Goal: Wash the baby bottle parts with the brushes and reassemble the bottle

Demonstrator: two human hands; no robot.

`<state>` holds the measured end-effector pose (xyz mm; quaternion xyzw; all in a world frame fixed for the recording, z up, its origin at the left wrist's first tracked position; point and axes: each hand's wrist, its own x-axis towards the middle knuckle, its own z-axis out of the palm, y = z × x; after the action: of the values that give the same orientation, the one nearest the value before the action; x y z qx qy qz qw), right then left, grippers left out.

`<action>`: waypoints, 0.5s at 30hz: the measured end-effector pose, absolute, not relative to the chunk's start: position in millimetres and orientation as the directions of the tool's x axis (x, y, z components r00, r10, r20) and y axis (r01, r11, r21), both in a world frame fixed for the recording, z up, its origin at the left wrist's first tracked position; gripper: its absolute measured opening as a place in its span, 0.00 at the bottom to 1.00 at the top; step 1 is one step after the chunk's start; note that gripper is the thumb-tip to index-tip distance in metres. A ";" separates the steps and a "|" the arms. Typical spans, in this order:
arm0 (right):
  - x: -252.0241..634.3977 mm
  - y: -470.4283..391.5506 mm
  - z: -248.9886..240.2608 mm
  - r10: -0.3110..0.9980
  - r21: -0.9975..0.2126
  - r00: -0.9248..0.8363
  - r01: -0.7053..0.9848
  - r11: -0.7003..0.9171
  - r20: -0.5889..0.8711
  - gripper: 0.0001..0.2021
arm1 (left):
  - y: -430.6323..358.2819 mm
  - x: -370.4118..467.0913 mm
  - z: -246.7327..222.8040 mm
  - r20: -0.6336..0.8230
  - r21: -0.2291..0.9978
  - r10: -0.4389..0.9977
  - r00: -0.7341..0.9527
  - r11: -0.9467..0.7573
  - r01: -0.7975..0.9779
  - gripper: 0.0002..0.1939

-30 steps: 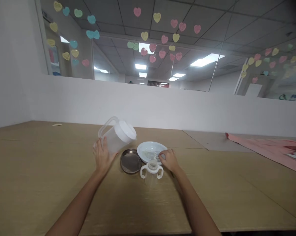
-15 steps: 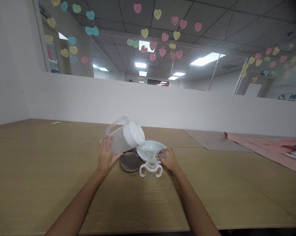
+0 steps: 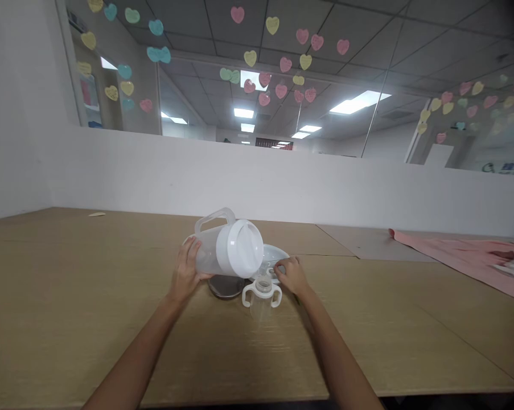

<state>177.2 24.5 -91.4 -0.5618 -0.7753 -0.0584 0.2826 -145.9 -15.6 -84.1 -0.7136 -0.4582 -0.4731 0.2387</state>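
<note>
My left hand (image 3: 187, 267) is wrapped round the body of a white plastic pitcher (image 3: 209, 250). The pitcher lies nearly on its side in the air, its white lid end pointing right toward an uncapped baby bottle (image 3: 262, 306) with two white handles. The bottle stands upright on the table, its mouth open. Just behind it, my right hand (image 3: 291, 274) is closed in a pinch by the edge of a white plate (image 3: 278, 251). Something small and clear is at those fingertips, too indistinct to name. The pitcher hides part of the plate.
A dark round dish (image 3: 226, 287) sits below the pitcher, left of the bottle. Pink cloth (image 3: 444, 250) lies on the right of the wooden table (image 3: 389, 330). A white wall (image 3: 197, 176) with windows above it rises behind.
My left hand has shifted the pitcher right and tipped it further toward level, covering more of the plate and dish. My right hand and the bottle have stayed put.
</note>
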 end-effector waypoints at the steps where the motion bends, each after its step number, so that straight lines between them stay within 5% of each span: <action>1: 177.1 24.4 -91.2 0.837 -0.225 -0.208 0.905 0.361 0.507 0.13 | -15.7 -145.3 -83.8 0.900 0.095 0.419 0.125 -0.467 0.879 0.40; 10: 176.6 23.5 -89.7 0.842 -0.208 -0.209 0.913 0.350 0.498 0.13 | -22.0 -139.5 -79.8 0.862 0.150 0.492 0.127 -0.486 0.861 0.34; 15: 177.2 25.9 -91.9 0.843 -0.201 -0.215 0.914 0.351 0.494 0.14 | -20.6 -135.2 -79.4 0.875 0.275 0.479 -0.072 -0.370 0.887 0.39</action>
<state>177.2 25.9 -91.9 -0.5655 -0.7766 -0.0665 0.2694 -135.2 -20.6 -79.4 -0.6511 -0.5245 -0.5108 0.2002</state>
